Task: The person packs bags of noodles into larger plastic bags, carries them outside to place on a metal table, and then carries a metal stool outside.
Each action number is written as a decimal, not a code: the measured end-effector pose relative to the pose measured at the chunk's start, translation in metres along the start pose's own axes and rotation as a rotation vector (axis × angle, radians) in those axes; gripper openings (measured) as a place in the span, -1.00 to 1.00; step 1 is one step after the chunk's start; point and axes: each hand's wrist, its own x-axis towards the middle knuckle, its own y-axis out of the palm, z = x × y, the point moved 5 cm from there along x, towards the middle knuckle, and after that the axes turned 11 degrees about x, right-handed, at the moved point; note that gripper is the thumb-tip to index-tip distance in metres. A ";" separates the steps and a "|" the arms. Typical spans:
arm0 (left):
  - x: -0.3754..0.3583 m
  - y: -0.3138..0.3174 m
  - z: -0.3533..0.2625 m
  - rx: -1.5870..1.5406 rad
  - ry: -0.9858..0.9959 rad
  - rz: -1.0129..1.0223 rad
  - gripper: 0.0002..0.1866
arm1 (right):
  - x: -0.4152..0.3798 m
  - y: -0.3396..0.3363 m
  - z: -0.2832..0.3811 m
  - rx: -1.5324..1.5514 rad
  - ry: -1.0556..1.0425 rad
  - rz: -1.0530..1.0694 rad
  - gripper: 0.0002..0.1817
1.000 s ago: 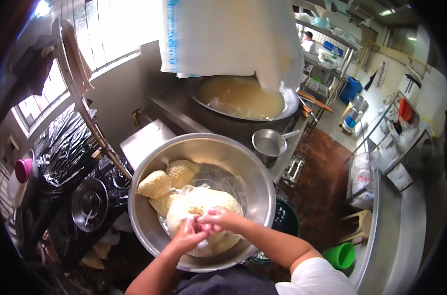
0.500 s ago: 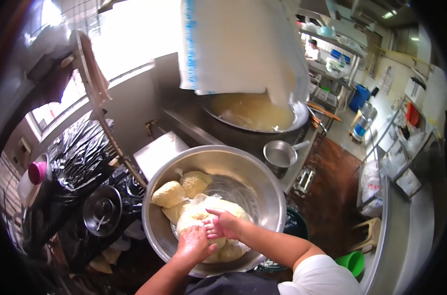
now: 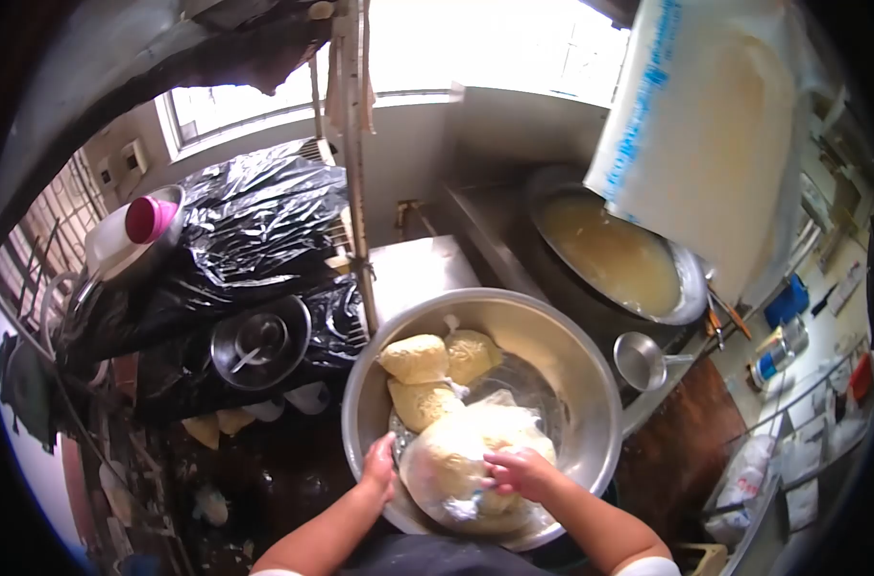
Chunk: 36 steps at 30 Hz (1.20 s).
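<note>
Inside a wide metal basin (image 3: 591, 384) lie several clear plastic bags of pale yellow crumbly food. A large bag (image 3: 456, 451) fills the near part, and smaller tied bags (image 3: 415, 359) rest at the basin's far left. My left hand (image 3: 379, 468) is at the basin's near left rim beside the large bag, its fingers extended and apart from the bag. My right hand (image 3: 519, 473) lies over the right side of the large bag with its fingers curled at the plastic; whether they pinch it is unclear.
Beyond the basin stands a large pan of cloudy liquid (image 3: 610, 254), with a small saucepan (image 3: 639, 361) to its right. A whitish sack (image 3: 711, 134) hangs at upper right. Black plastic (image 3: 264, 216) covers a rack at left, with a metal bowl (image 3: 260, 342) below.
The view has turned left. My hands, close together over the bags before, are now apart, with the left one at the rim. The large bag looks more spread toward the near side.
</note>
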 end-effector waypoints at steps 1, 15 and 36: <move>0.014 0.001 0.021 -0.044 -0.155 0.004 -0.50 | -0.005 -0.002 0.001 0.006 0.004 0.000 -0.72; 0.102 0.048 0.105 0.066 -0.674 0.402 -0.52 | -0.061 -0.082 -0.014 0.605 -0.494 -0.288 -0.77; 0.032 0.087 0.027 -0.469 -0.163 0.693 -0.44 | -0.135 0.021 0.056 0.230 -0.667 0.113 -0.64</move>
